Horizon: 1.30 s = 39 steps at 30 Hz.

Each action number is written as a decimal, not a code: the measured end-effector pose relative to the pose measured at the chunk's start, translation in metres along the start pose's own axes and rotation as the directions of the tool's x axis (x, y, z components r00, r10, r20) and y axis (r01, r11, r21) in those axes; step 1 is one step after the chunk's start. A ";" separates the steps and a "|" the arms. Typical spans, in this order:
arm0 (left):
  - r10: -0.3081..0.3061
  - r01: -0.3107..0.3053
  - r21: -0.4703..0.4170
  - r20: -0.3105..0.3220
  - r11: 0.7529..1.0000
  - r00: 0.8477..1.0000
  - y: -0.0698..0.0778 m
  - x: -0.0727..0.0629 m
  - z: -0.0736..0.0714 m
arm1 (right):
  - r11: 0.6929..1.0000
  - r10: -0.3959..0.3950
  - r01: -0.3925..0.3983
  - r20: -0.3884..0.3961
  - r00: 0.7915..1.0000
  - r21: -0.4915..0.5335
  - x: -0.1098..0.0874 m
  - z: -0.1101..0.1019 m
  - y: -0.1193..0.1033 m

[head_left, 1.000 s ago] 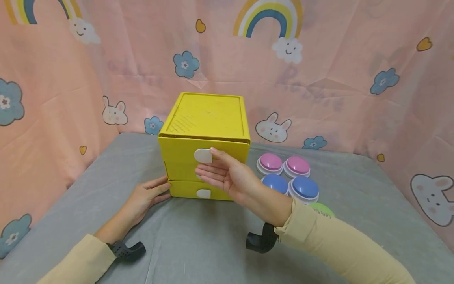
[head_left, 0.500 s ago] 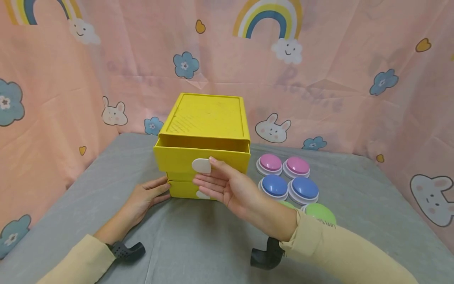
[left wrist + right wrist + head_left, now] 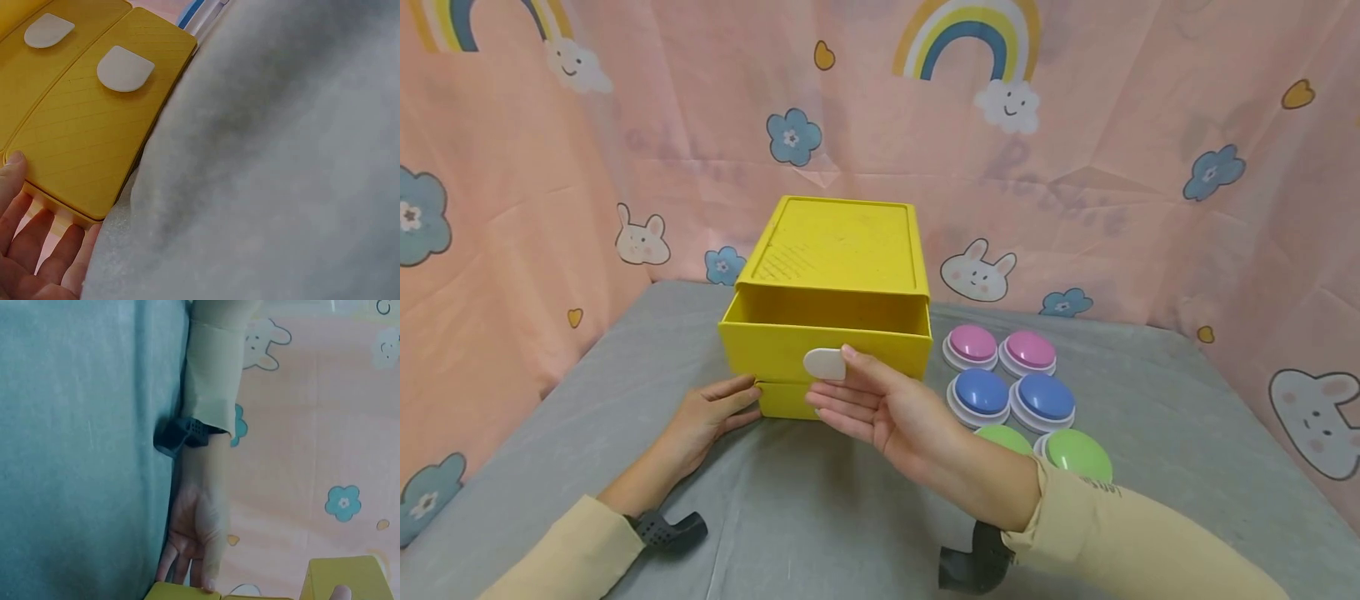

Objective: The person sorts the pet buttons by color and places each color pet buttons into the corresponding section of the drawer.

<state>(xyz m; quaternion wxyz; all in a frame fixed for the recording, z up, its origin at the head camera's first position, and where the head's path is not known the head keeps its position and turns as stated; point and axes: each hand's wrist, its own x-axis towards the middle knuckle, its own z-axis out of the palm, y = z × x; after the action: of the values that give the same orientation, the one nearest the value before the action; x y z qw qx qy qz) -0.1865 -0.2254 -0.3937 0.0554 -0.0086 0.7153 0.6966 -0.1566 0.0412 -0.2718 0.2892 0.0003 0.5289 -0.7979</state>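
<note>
A yellow drawer cabinet [image 3: 842,242] stands on the cloth-covered table, its top drawer [image 3: 775,346] pulled partway out. The inside of that drawer that shows is bare. My right hand [image 3: 902,408] grips the drawer's white tab handle [image 3: 824,364] with thumb and index side, its other fingers extended below. Low on the cabinet's left side, my left hand [image 3: 703,417] rests with its thumb at the front corner. In the left wrist view, the fingers of the left hand [image 3: 44,244] lie along the side of the bottom drawer [image 3: 75,137], whose white tab [image 3: 125,69] shows.
Right of the cabinet are dome-shaped push buttons on white bases: two pink, with one pink button [image 3: 972,344] nearest the cabinet, two blue [image 3: 1043,397] and two green [image 3: 1078,454]. The right forearm partly covers the green ones. A pink patterned curtain [image 3: 865,125] surrounds the grey table [image 3: 790,517].
My right hand has drawn the top drawer out toward me from its almost closed position. The left hand has stayed against the cabinet's side.
</note>
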 end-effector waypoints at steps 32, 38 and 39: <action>0.004 -0.006 -0.032 -0.064 0.999 0.998 -0.006 -0.005 -0.006 | 0.999 0.036 -0.034 0.074 0.997 -0.019 -0.032 0.006 0.014; 0.012 -0.014 -0.026 -0.080 1.000 0.997 -0.006 -0.005 -0.007 | 0.999 0.036 -0.035 0.084 0.996 -0.017 -0.037 0.007 0.017; 0.016 -0.018 -0.021 -0.082 1.000 0.996 -0.007 -0.005 -0.007 | 0.999 0.036 -0.034 0.088 0.995 -0.020 -0.037 0.007 0.018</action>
<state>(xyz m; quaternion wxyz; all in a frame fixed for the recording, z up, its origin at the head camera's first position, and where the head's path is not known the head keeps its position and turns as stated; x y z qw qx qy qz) -0.1809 -0.2327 -0.4001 0.0198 -0.0316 0.7095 0.7037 -0.1149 0.0477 -0.2727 0.3261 -0.0283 0.5227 -0.7872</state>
